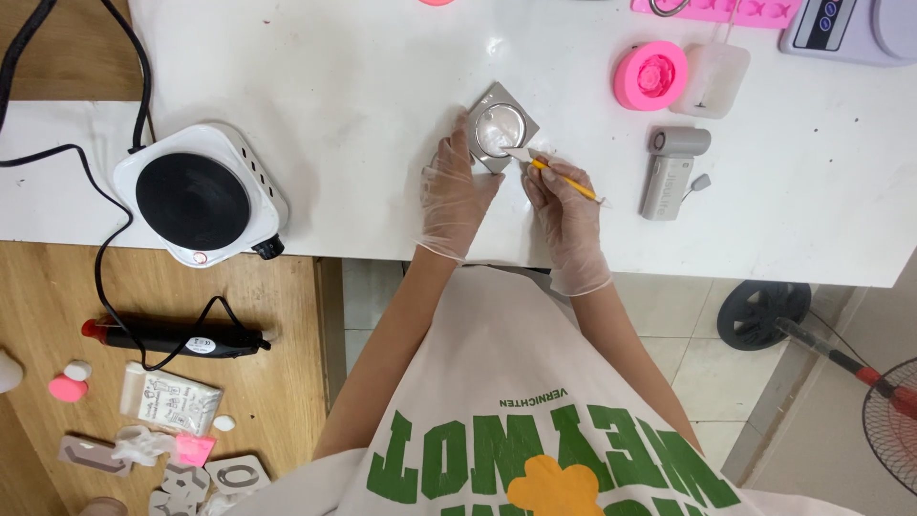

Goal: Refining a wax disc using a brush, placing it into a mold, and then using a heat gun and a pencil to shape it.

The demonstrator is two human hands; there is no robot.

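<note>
Both hands are in thin clear gloves and sit close together near the front edge of the white bench, forearms coming up from the bottom of the view and angling in toward each other. The left hand (457, 191) lies flat-ish with fingers stretched forward, fingertips pressing on the near-left edge of a small square mold (501, 126), so it's steadying it rather than wrapping around it. That mold is grey with a round, shiny hollow in the middle and sits turned like a diamond, a bit back from the front edge, roughly mid-bench. The right hand (565, 205) is curled shut around a small craft knife (564, 178) with a yellow handle, held like a pen, wrist bent and the pale blade tip touching the mold's right rim. Just right of the hands there's a small grey handheld fan (671, 170) lying on the bench. Further back are a round pink mold (650, 75) and a cloudy plastic container (711, 78) right beside it, and a digital scale (850, 29) at the back right corner. Over toward the left end, near the front edge, sits a white hot plate (199, 195) with a black top and black cord.
</note>
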